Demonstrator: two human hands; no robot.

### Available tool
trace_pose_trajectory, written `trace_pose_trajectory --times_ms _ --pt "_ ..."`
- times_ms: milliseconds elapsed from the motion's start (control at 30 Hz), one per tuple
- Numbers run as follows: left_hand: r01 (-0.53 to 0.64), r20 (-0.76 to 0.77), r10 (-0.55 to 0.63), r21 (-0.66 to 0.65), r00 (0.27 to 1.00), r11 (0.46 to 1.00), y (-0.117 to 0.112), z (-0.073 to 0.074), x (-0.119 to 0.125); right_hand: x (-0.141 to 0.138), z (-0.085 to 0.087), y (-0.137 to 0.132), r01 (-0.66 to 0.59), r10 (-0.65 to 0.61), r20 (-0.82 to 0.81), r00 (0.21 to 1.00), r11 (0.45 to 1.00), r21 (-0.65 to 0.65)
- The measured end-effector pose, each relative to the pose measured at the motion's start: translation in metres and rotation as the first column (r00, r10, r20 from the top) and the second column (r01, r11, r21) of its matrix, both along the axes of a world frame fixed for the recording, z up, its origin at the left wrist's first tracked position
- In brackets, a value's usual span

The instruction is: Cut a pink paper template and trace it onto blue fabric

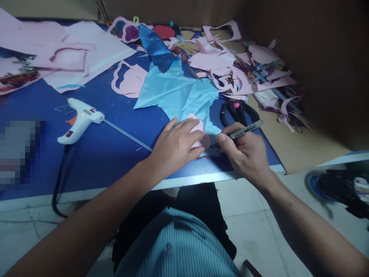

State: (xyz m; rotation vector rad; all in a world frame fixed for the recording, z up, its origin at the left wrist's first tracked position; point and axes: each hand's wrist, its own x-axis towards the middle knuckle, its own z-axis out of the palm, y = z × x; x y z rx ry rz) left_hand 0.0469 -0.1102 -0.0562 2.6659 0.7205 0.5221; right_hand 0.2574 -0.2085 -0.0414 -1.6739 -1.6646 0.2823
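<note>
Looks like tracing: right hand (245,150) has its grip clamped on the pen (247,130) beside the pink cutout (205,142), which lies on light-blue satin (178,90) near the counter (121,165)'s front edge. Left hand (176,143), fingers apart, presses the cutout flat; next stroke calls for no slip there.

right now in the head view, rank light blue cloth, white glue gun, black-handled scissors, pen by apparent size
1. Light blue cloth
2. White glue gun and black-handled scissors: ranking unsure, scissors partly hidden
3. Pen
</note>
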Motion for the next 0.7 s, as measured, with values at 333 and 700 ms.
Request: trace_pose_trajectory --times_ms 333,700 --pt "-0.003 -0.015 0.003 -0.004 1.0 1.0 -0.0001 0.0007 -0.0003 0.0011 0.0016 0.0021 -0.003 0.003 -0.017 1.0 1.0 -0.007" --pt "0.004 -0.011 -0.004 -0.007 1.0 1.0 0.0 0.0014 -0.0001 -0.0006 0.0033 0.0022 -0.001 0.001 -0.016 1.0 1.0 0.001"
